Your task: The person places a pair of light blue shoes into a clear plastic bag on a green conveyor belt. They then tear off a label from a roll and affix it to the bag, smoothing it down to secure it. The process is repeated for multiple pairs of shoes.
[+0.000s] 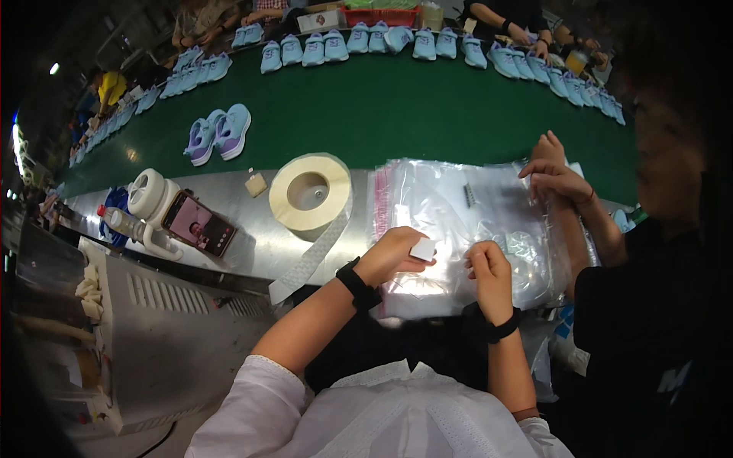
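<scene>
My left hand [395,258] is closed round a small white square piece [422,249], like a label or card. It is held just above a stack of clear plastic bags [427,206] with a pink strip along the left side. Over the same stack, my right hand [491,276] has its fingers curled in. Whether anything lies in that pinch is hidden. To the left of the bags a large roll of labels [284,197] rests on the metal table, its loose strip [309,263] trailing toward me. A small dark-marked strip [469,195] lies on the bags.
A co-worker's hands [561,179] reach over the bags' right side. Left stand a phone [200,224], a white jug [146,192] and a small tan block [256,183]. Light-blue shoes [231,131] sit on the green belt [321,114]; several more line its far edge.
</scene>
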A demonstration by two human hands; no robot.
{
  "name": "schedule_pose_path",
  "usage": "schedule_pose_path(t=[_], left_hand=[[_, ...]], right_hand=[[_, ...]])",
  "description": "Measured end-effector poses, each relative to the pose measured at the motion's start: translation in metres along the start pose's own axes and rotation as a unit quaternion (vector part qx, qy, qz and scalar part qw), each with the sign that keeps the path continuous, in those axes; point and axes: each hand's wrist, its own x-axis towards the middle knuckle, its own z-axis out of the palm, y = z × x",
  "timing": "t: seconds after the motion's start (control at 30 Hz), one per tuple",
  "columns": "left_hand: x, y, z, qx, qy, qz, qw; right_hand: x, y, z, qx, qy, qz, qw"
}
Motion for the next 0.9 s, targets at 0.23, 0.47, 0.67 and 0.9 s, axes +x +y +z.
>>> schedule_pose_path(t=[0.23,0.47,0.67,0.9], left_hand=[[0.039,-0.018,0.004,0.306,-0.093,0.106,0.941],[-0.016,0.005,0.0,-0.138,-0.074,-0.144,0.977],[-0.103,0.014,-0.023,-0.017,0.075,0.052,0.996],[-0.134,-0.056,-0.097,0.277,0.397,0.265,0.834]], right_hand=[[-0.004,-0.02,0.004,-0.144,-0.098,-0.135,0.975],[-0.048,-0.019,0.021,-0.398,-0.115,-0.291,0.862],[-0.036,0.013,0.041,-0.387,-0.126,-0.303,0.862],[0.004,0.015,-0.048,0.069,0.136,-0.05,0.987]])
